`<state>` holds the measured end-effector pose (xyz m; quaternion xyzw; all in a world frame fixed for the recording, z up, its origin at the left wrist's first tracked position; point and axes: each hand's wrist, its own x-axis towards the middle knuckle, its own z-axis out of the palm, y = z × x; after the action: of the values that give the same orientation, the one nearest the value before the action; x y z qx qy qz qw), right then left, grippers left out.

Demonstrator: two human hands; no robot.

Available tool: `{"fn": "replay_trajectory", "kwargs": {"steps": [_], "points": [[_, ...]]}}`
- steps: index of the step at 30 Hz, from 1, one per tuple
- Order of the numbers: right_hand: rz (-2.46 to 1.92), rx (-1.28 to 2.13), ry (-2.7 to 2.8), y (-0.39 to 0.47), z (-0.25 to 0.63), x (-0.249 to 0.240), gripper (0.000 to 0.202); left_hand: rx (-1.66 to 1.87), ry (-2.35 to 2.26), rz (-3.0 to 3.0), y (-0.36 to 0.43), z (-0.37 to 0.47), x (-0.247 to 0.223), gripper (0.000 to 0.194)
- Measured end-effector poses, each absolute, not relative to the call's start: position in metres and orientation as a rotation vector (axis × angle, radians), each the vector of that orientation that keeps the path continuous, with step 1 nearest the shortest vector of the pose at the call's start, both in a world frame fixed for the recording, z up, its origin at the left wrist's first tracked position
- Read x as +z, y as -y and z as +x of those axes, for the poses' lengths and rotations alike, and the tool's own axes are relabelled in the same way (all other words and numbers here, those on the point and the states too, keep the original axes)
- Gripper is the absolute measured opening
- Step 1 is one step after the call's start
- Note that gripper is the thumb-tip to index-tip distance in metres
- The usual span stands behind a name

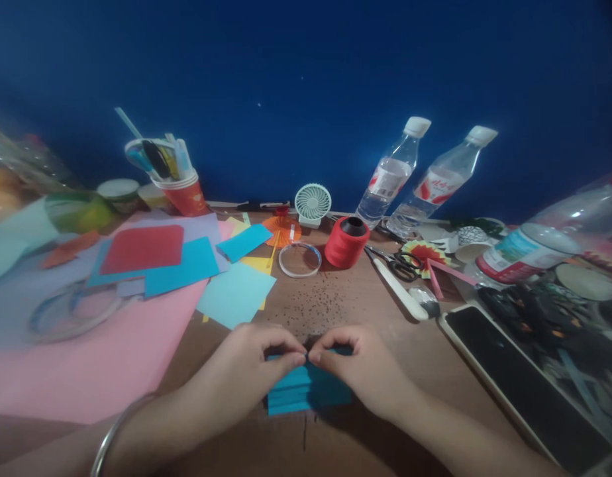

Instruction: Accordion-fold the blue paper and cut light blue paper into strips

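A blue sheet of paper (289, 392) with several parallel crosswise folds lies at the near middle of the brown table. At its far edge, my left hand (256, 361) pinches with thumb and forefinger. My right hand (358, 361) makes the same pinch right beside it, the fingertips almost meeting. Both hands are closed over the paper's far edge; the fingers hide exactly how much of it is gripped. A light-blue square of paper (236, 293) lies beyond my left hand. Small dark specks (318, 305) are scattered on the table just past my fingertips.
Colored papers (181, 265) cover the left, with a red cup of tools (184, 195) behind. Ahead stand a red thread spool (346, 243), a tape roll (299, 260) and a small fan (312, 203). Scissors (404, 265), a utility knife (400, 291), a phone (524, 391) and bottles (388, 179) occupy the right.
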<state>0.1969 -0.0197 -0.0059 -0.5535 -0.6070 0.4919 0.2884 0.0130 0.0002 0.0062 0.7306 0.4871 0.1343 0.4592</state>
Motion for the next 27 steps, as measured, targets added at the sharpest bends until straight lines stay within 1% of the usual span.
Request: {"fn": "replay_trajectory", "kwargs": {"steps": [8, 13, 18, 23, 27], "points": [[-1.523, 1.326, 1.667, 0.017, 0.206, -0.005, 0.016, 0.233, -1.267, 1.780, -0.009, 0.006, 0.012, 0.020], [-1.567, 1.289, 1.648, 0.014, 0.214, -0.008, 0.021, 0.181, -1.278, 1.618, -0.019, -0.001, 0.011, 0.020], [-1.601, 1.219, 1.626, 0.011, 0.219, -0.009, 0.022, 0.308, -1.293, 1.650, -0.029, -0.006, 0.012, 0.012], [-1.559, 1.253, 1.635, 0.015, 0.211, -0.006, 0.016, 0.387, -1.236, 1.622, -0.021, 0.003, 0.015, 0.021], [-1.482, 1.281, 1.648, 0.020, 0.203, -0.004, 0.012, 0.295, -1.165, 1.711, -0.014, 0.007, 0.012, 0.015]]}}
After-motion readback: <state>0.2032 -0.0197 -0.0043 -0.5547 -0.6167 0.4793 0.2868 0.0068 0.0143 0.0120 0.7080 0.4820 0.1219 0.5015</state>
